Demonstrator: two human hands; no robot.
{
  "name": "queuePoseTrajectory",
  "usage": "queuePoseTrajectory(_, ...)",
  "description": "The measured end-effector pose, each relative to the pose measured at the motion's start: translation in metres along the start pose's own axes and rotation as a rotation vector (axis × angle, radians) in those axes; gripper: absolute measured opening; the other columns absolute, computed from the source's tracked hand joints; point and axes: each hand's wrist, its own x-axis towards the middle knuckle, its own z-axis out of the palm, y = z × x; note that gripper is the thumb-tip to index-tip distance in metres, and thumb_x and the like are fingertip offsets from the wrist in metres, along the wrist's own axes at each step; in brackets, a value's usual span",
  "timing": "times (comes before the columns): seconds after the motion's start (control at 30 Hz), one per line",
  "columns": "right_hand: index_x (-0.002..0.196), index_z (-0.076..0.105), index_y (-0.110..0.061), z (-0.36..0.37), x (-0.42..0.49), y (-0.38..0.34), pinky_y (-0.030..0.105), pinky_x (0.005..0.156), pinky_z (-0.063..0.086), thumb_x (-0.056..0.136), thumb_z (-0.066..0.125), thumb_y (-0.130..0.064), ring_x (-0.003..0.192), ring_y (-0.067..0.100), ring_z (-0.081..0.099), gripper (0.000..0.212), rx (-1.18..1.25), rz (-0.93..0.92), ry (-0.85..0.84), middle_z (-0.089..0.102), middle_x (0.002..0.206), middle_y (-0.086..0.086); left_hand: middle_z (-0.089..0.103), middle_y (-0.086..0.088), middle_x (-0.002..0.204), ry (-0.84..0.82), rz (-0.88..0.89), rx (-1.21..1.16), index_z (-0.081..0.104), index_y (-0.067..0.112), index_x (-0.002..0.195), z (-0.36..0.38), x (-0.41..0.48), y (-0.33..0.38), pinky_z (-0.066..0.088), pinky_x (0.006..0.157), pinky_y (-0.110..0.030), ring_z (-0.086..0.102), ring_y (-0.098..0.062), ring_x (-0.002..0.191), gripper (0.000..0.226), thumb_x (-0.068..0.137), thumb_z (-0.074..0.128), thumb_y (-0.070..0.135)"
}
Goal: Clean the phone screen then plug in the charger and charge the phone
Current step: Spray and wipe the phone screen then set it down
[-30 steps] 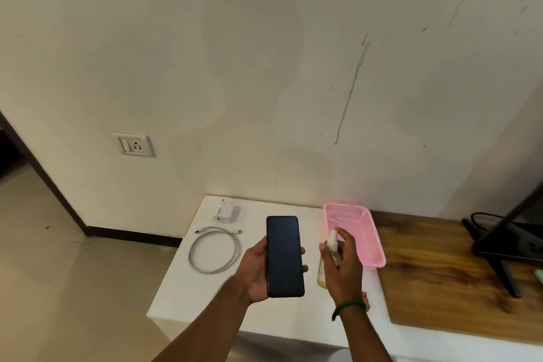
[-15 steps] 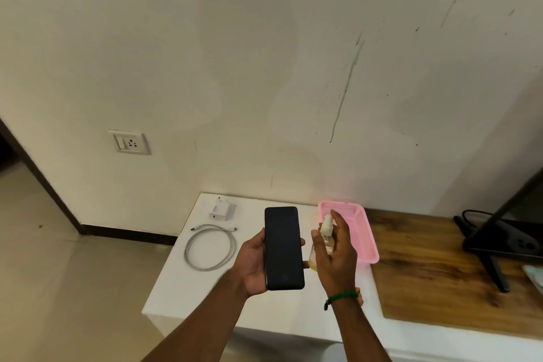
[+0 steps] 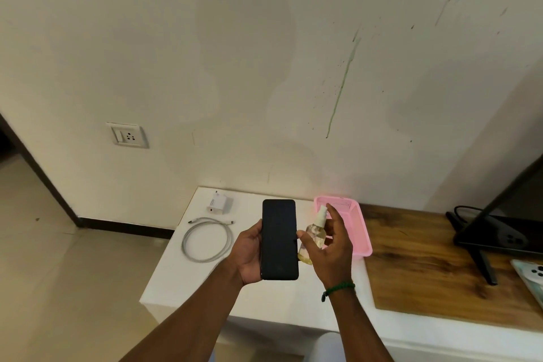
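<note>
**Phone and bottle in hand**

Lower centre: left hand [image 3: 249, 256] grips phone [image 3: 279, 239], dark screen up. Right hand [image 3: 332, 250] grips spray bottle [image 3: 316, 232] (yellowish liquid inside) just beside it, pink basket [image 3: 358, 229] behind. Charger [image 3: 219, 203] and coiled cable [image 3: 205, 239] lie on table [image 3: 182, 282], left of phone.

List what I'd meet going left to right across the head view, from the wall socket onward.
In order: wall socket → coiled cable → phone → spray bottle → pink basket → wooden board → black screen. The charger adapter overlaps the cable's span, so it is left out.
</note>
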Motion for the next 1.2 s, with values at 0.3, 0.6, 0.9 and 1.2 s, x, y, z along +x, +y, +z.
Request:
queuePoseTrajectory(0.3, 0.124, 0.035, -0.054, 0.004, -0.005, -0.017, 0.028, 0.083, 0.055, 0.070, 0.072, -0.044, 0.102, 0.013, 0.060, 0.066, 0.032, -0.071, 0.024, 0.052, 0.117, -0.023, 0.066, -0.015, 0.111, 0.037, -0.001, 0.068, 0.060, 0.012, 0.128, 0.005, 0.002, -0.002, 0.051, 0.087, -0.043, 0.063, -0.030, 0.095, 0.058, 0.094, 0.043, 0.055)
queuePoseTrajectory(0.6, 0.132, 0.034, -0.046, 0.005, -0.004, -0.036, 0.025, 0.090, 0.050, 0.080, 0.071, -0.028, 0.113, 0.007, 0.054, 0.066, -0.058, -0.223, -0.012, 0.047, 0.131, -0.022, 0.064, -0.015, 0.119, -0.005, 0.032, 0.086, 0.059, 0.012, 0.130, 0.006, 0.000, 0.005, 0.048, 0.095, -0.046, 0.060, -0.032, 0.103, 0.058, 0.095, 0.041, 0.054)
queuePoseTrajectory(0.9, 0.137, 0.040, -0.021, 0.010, -0.009, -0.047, 0.015, 0.089, 0.042, 0.077, 0.071, -0.015, 0.102, 0.007, 0.054, 0.068, -0.288, -0.285, -0.213, 0.058, 0.126, -0.001, 0.069, -0.010, 0.112, 0.026, 0.073, 0.129, 0.069, 0.015, 0.116, 0.001, 0.004, 0.005, 0.049, 0.095, -0.043, 0.065, -0.028, 0.099, 0.056, 0.089, 0.045, 0.058)
queuePoseTrajectory(1.2, 0.136, 0.036, -0.028, 0.027, -0.012, -0.035, 0.029, 0.078, 0.056, 0.074, 0.063, -0.008, 0.083, 0.017, 0.061, 0.071, -0.416, -0.141, -0.258, 0.064, 0.110, 0.000, 0.071, -0.009, 0.090, 0.142, 0.073, 0.139, 0.075, 0.016, 0.089, -0.003, 0.007, 0.005, 0.053, 0.082, -0.040, 0.067, -0.027, 0.081, 0.054, 0.090, 0.042, 0.060)
